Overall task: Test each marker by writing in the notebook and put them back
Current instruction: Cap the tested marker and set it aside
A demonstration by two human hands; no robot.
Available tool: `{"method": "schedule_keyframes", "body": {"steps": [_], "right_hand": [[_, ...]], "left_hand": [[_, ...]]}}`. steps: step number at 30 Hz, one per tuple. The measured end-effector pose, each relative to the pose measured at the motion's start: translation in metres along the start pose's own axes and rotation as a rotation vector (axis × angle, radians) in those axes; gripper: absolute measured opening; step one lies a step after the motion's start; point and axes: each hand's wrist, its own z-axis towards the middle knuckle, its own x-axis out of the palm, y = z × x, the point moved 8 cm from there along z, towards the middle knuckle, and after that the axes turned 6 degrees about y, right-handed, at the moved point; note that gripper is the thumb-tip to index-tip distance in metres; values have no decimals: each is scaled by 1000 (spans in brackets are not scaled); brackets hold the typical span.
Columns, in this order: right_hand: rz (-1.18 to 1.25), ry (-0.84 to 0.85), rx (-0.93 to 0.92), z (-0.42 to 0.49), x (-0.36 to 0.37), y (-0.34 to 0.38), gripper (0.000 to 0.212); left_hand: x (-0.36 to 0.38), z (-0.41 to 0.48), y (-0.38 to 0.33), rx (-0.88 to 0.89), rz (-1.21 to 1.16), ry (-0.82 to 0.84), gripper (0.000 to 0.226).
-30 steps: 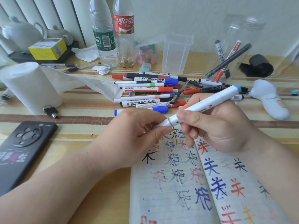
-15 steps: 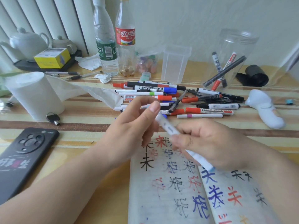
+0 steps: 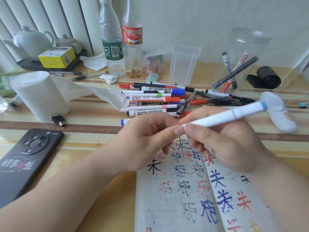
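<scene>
Notebook (image 3: 184, 198) at 6 o'clock on desk (image 3: 93, 136), pages well filled with test characters. Right hand (image 3: 230, 148) grips white marker (image 3: 234, 115) above it; left hand (image 3: 143, 144) pinches its near end. Three markers stand in jar (image 3: 250, 41) at 2 o'clock; pile of markers (image 3: 155, 99) at 12 lies loose. Likely mid-task.

The striped surface (image 3: 83, 136) carried an open notebook (image 3: 175, 198) at its near edge, a black phone (image 3: 25, 161) to the left, a heap of markers (image 3: 155, 99) behind it, plus a paper roll (image 3: 38, 96), a key (image 3: 58, 118) and a green-labelled bottle (image 3: 112, 51).
</scene>
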Motion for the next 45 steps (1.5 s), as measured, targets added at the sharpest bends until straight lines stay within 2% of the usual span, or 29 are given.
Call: {"method": "schedule_keyframes", "body": {"steps": [3,5,7,9,11,13,15,17,22,28,38,45], "right_hand": [[-83,-126,-89,-2,8,13,20],[78,-215,-80,-1,-5,18,20],[312,-414,-106,-5,-51,24,25],[361,-510,-140,-7,-90,33,27],[239,-427,-45,-4,-87,24,25],[51,-166,100,-1,-45,8,13],[-112,92,202,-1,-2,0,14],[-194,187,257,-2,11,-7,14],[-203,201,303,-1,18,-13,11],[-234,82,333,1,12,-16,14],[-440,114,377,3,17,-12,11],[-485,27,428,0,-3,-10,11]], "left_hand": [[7,0,-9,28,322,56,37],[0,-3,-15,36,406,63,41],[-30,-7,-14,1,299,-46,45],[-60,-13,-16,26,117,-176,48],[-59,-12,-19,57,79,-184,50],[-34,-5,-14,34,136,-73,49],[-15,0,-2,-8,186,16,53],[-15,2,6,-33,251,27,53],[-16,0,11,-84,354,42,49],[-17,2,16,-127,430,58,59],[-17,2,15,-145,435,56,61],[-12,1,13,-157,391,83,55]]}}
